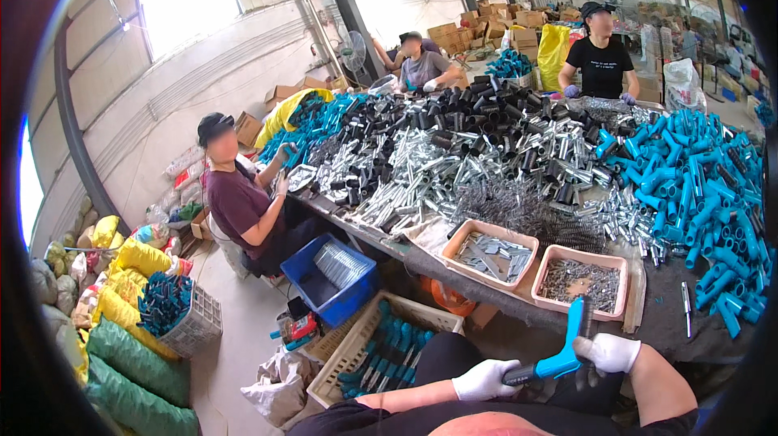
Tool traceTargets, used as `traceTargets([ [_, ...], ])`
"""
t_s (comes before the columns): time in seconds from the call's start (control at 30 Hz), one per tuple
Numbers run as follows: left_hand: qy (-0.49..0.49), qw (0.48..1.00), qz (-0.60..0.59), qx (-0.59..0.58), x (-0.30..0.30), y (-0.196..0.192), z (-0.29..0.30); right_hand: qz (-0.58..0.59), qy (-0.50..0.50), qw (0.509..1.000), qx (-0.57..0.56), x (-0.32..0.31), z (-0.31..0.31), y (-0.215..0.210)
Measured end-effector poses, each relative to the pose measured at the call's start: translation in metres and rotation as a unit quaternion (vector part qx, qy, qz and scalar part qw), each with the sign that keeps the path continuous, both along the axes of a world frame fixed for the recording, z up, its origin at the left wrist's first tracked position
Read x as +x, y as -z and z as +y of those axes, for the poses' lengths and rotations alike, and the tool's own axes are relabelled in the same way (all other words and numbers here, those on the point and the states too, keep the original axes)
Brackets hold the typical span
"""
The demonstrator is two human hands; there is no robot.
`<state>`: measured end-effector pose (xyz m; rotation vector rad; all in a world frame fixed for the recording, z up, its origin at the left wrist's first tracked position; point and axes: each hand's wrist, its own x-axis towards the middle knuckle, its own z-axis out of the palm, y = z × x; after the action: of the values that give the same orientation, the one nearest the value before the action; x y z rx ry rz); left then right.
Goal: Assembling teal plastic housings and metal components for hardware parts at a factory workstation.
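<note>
In white gloves, both my hands are at the lower right, in front of the table edge. My left hand (482, 380) is closed around the black sleeve (519, 374) at one end of a blue, angled plastic handle (565, 361). The handle's other arm points up toward the table. Beside it, my right hand (609, 352) is closed around a dark, narrow part (587, 318) that sticks up past the fingers; its kind is unclear. Just beyond stand a pink tray (620, 312) of small metal pieces and another tray (531, 274) of flat metal plates.
Heaps of blue handles (705, 193), black tubes (478, 116) and silver tubes (405, 177) cover the table. A silver rod (686, 298) lies at right. A crate (324, 383) of finished-looking blue pieces and a blue bin (296, 274) stand at left. Three co-workers sit or stand around the table.
</note>
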<state>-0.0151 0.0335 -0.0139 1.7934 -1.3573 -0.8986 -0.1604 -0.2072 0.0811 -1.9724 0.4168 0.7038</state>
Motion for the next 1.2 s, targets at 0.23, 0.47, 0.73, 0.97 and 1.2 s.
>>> traceTargets([
  [0.23, 0.023, 0.996, -0.012, -0.085, 0.001, 0.004, 0.004, -0.401, 0.29, 0.823, 0.278, 0.016, 0.032, 0.025],
  [0.47, -0.1, 0.964, 0.246, -0.007, 0.016, 0.025, 0.009, -0.516, 0.213, 0.821, 0.117, 0.001, 0.037, 0.004],
  [0.73, 0.08, 0.977, 0.177, -0.091, -0.007, 0.043, -0.007, -0.425, 0.0, 0.901, 0.083, 0.061, 0.039, -0.04],
  [0.97, -0.07, 0.987, 0.139, -0.046, 0.029, 0.024, 0.019, -0.502, 0.189, 0.844, -0.003, 0.043, 0.028, 0.009],
  [1.2, 0.051, 0.991, 0.108, -0.056, 0.005, 0.027, 0.002, -0.476, -0.055, 0.874, 0.079, 0.043, 0.061, -0.039],
])
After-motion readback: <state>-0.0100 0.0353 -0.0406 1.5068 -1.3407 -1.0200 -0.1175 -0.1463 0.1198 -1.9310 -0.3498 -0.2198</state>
